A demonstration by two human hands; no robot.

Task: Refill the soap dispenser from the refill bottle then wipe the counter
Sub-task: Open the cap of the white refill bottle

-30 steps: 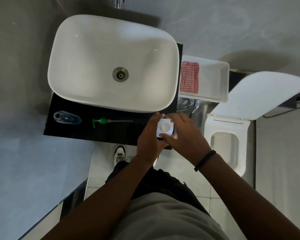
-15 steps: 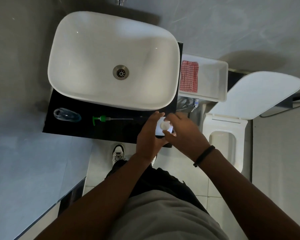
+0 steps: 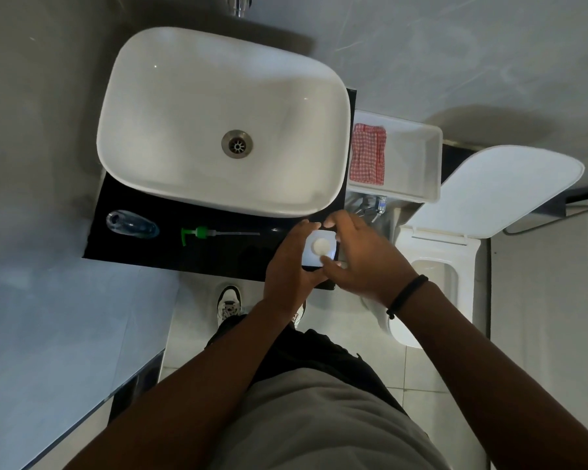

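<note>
My left hand has its grip clamped around the white refill bottle, standing on the table just right of the basin. My right hand pinches its cap; the pump lies left of the bottle, the clear dispenser beyond it.
</note>
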